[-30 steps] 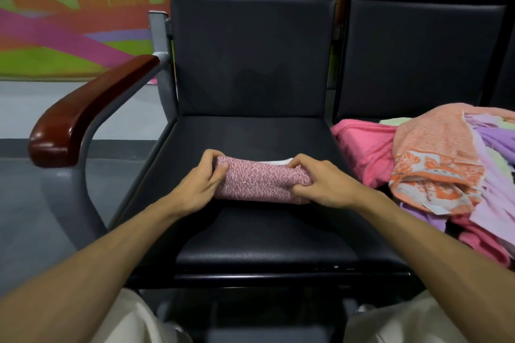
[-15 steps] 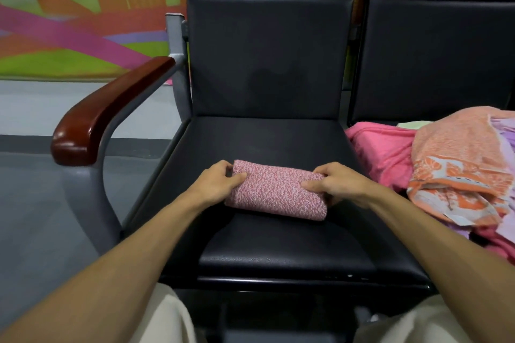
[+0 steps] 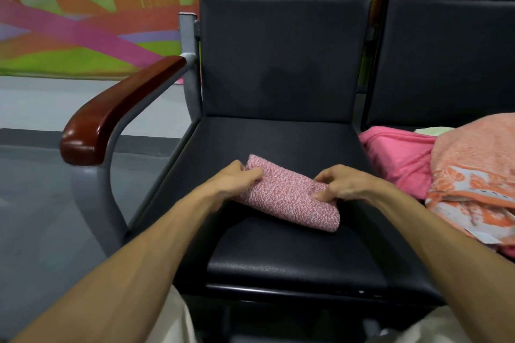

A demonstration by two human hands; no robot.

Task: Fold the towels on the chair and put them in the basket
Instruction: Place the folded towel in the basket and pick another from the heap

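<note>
Both left grip (image 3: 237,179) and right grip (image 3: 345,185) pinch the folded pink towel (image 3: 289,199) on the chair seat (image 3: 278,136).

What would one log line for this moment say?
step: folding | left hand: grips speckled pink towel | right hand: pinches same towel | towel: folded, on black seat | towel pile: next seat | basket: unseen
</note>
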